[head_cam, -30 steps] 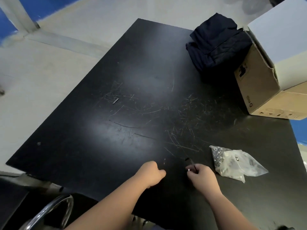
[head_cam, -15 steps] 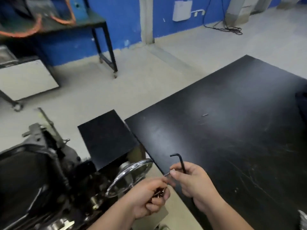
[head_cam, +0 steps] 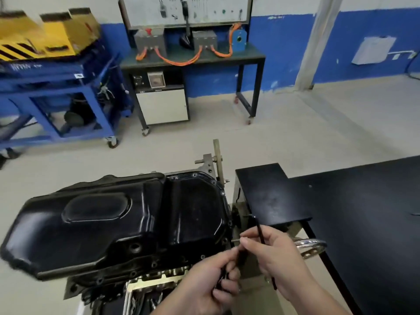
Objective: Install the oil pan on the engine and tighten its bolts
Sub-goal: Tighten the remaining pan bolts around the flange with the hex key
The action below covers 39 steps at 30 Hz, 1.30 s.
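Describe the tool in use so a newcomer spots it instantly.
Start at the glossy black oil pan on the engine. Off its right end, the right hand grips a hex key. It is the thin black rod with a bent tip, unlike the chrome ring beside it.

Both forearms come up from the bottom of the view, with the hands close together. The left hand [head_cam: 211,283] has its fingers curled into the palm around a small dark thing [head_cam: 223,275] too blurred to name. The right hand [head_cam: 278,260], just beside it and a little higher, pinches the shaft of a black hex key [head_cam: 260,234] between thumb and forefinger, with its other fingers bent.
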Motion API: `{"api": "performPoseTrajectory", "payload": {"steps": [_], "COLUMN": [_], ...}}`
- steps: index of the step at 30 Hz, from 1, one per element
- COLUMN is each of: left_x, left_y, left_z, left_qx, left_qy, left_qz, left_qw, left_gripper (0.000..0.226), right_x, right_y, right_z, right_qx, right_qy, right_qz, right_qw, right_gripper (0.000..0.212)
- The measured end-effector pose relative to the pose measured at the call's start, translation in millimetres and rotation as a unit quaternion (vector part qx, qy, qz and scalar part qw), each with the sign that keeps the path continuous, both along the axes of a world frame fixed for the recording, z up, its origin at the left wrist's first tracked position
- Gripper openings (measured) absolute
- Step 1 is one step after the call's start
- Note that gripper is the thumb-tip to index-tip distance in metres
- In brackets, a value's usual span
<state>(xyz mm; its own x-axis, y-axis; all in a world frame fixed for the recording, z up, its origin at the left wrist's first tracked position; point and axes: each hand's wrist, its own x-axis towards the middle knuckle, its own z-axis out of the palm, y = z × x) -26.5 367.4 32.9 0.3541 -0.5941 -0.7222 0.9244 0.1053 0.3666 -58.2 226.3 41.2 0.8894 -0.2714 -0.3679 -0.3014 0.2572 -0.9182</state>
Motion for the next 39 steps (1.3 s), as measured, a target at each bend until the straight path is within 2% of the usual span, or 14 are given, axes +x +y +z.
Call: {"api": "performPoseTrajectory", "payload": {"steps": [5,9,13,21,24,27,31,34,37,39], "left_x": [5.9,13.9,18.1,24.2,30.7,44.2,60.0,71.6,91.1,110.4], "left_y": [33.1,44.7,46.4,29.1,26.5,40.4,77.8,108.0,132.0,144.6], "left_z": [13.3,16.2,18.3,32.4,50.4,75.1,104.9,123.1,137.1,143.2], "left_qx": [-0.014,-0.013,0.001,-0.002,0.022,0.091,0.196,0.251,0.281,0.317], "left_qy": [-0.065,-0.122,-0.156,-0.247,-0.305,-0.393,-0.514,-0.563,-0.583,-0.612], "left_qz": [-0.003,-0.016,-0.038,-0.064,-0.048,-0.016,0.049,0.070,0.058,0.041], "left_qw": [0.998,0.992,0.987,0.967,0.951,0.915,0.834,0.784,0.760,0.724], "left_gripper": [0.021,0.025,0.020,0.023,0.028,0.030,0.022,0.013,0.011,0.010], "right_x": [7.5,4.9,1.4,10.4,24.5,47.0,82.0,106.3,128.4,143.7], "right_y": [28.2,39.2,41.5,33.5,28.3,30.7,47.8,67.9,84.3,93.8], "right_z": [5.4,6.2,6.4,30.2,47.2,63.8,80.6,96.6,110.7,119.4], "right_qx": [-0.009,-0.016,0.004,0.068,0.062,0.039,-0.033,-0.032,-0.053,-0.071], "right_qy": [-0.014,-0.023,-0.034,-0.052,-0.056,-0.056,-0.079,-0.106,-0.129,-0.144], "right_qz": [-0.014,-0.025,-0.055,-0.078,-0.035,0.035,0.138,0.175,0.213,0.226], "right_qw": [1.000,0.999,0.998,0.993,0.996,0.997,0.987,0.978,0.967,0.961], "right_gripper": [0.007,0.016,0.026,0.023,0.017,0.011,0.021,0.021,0.019,0.015]}}
